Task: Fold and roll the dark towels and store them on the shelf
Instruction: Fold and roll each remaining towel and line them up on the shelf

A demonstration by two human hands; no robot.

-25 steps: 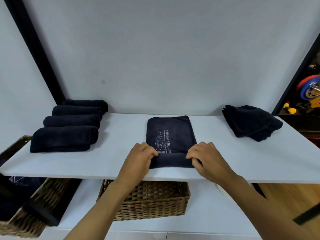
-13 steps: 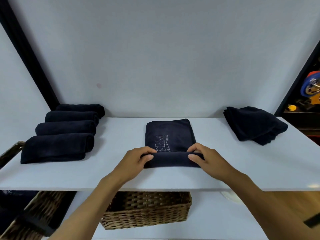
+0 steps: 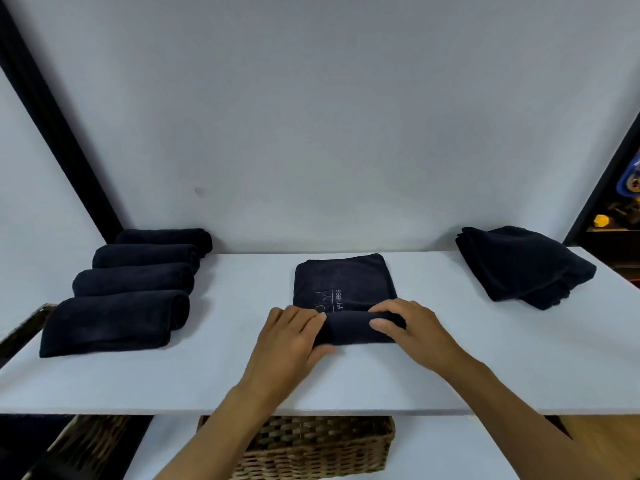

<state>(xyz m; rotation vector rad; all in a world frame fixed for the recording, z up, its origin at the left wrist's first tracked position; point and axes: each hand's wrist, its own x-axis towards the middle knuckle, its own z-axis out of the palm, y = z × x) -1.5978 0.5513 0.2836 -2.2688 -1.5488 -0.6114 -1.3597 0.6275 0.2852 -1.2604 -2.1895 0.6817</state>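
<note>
Left hand and right hand curl round the rolled near end of the towel, which lies mid shelf. Rolling looks under half done. Next, push the roll evenly towards the wall, then set it by the rolls at left.

one head-worn view looks forward and down, close over the white shelf.

The person's left hand and right hand are showing bare, with unsleeved forearms trailing behind the fingers.
</note>
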